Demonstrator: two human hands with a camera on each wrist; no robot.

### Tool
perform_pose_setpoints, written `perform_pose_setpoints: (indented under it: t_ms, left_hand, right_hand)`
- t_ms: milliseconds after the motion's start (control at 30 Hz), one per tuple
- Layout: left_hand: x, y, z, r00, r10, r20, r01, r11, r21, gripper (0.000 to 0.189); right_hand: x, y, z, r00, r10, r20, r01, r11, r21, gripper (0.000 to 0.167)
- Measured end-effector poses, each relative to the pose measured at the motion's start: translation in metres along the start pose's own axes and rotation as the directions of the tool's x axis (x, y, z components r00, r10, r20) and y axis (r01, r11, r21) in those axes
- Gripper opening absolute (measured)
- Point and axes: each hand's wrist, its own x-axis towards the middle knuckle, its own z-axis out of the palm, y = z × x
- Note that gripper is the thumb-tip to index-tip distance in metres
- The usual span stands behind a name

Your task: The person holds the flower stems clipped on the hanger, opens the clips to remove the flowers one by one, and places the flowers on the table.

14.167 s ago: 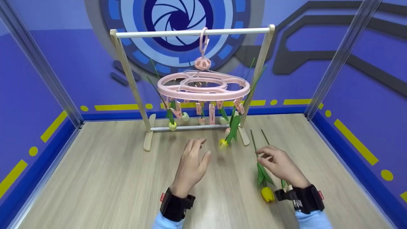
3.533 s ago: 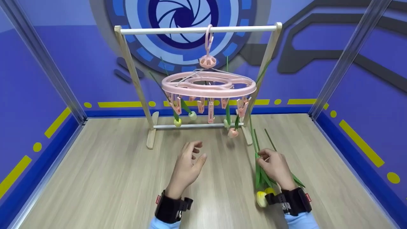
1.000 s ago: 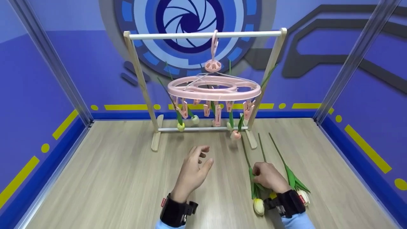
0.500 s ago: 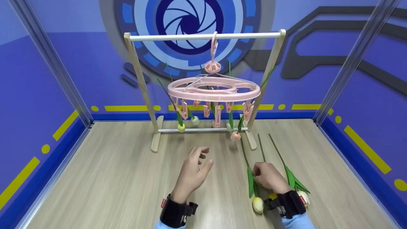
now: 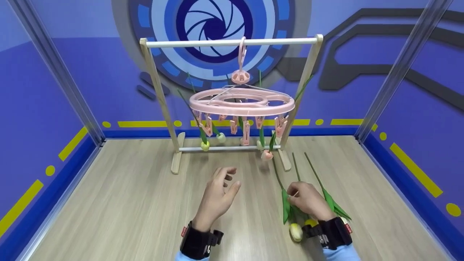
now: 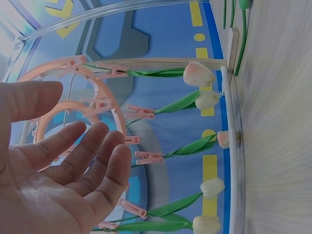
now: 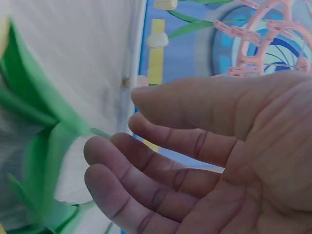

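Off at my 10 o'clock, a blue panel [image 5: 25, 119] walls the left side of the pale wooden surface [image 5: 119, 203]. My left hand [image 5: 216, 197] hovers just left of my 12 o'clock, fingers apart and gently bent, thumb clear of them; a black band [image 5: 195, 243] circles the wrist. Beyond it, at 12 o'clock, stands a wooden rack [image 5: 232, 42], its feet pointing towards me. From its top bar hangs a pink oval hanger [image 5: 242, 108] with clips below, and tulips hang bloom-down from them: a pale yellow one [image 5: 205, 145] leftmost, a pink one [image 5: 267, 155] rightmost and lowest.

At my 1 o'clock, a cream-yellow tulip [image 5: 296, 232] lies on the surface, bloom towards me, stem running up beside the rack's right foot [image 5: 283, 160]. My right hand [image 5: 308, 201] is just right of its leaves; its fingers are loosely bent, with a gap between thumb and fingertips. Whether they touch a leaf I cannot tell. That hand and its band [image 5: 335, 232] block much of a yellow tulip [image 5: 310, 222] beneath. At the hand's 3 o'clock lies another tulip [image 5: 328, 198], its bloom mostly behind the band. A second blue panel [image 5: 435, 145] closes off my 2 o'clock.
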Motion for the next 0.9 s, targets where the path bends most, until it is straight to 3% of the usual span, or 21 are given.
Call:
perform_pose_setpoints:
  t_ms: [200,367,567,733,900]
  left_hand:
    - [0.003,-0.005,-0.012,0.999,0.007,-0.048,-0.008,1.0,-0.025,0.034]
    - [0.01,-0.008,-0.028,0.996,-0.016,-0.093,0.012,0.999,-0.038,0.032]
    - [0.025,-0.007,-0.056,0.988,-0.046,-0.145,0.043,0.999,-0.021,0.031]
    - [0.039,-0.003,-0.08,0.986,-0.035,-0.165,0.036,0.999,0.0,0.032]
    - [0.054,-0.002,-0.093,0.985,-0.042,-0.168,0.047,0.999,0.024,0.032]
  right_hand:
    - [-0.006,-0.007,-0.008,0.997,-0.071,-0.034,0.071,0.997,0.007,0.006]
    - [-0.009,-0.013,-0.013,0.992,-0.123,-0.013,0.123,0.991,0.046,0.008]
    - [-0.01,-0.023,-0.018,0.986,-0.162,0.035,0.158,0.982,0.105,0.008]
    - [-0.009,-0.035,-0.025,0.98,-0.198,0.015,0.195,0.976,0.094,0.006]
    - [-0.004,-0.044,-0.028,0.968,-0.249,-0.006,0.249,0.965,0.082,0.008]
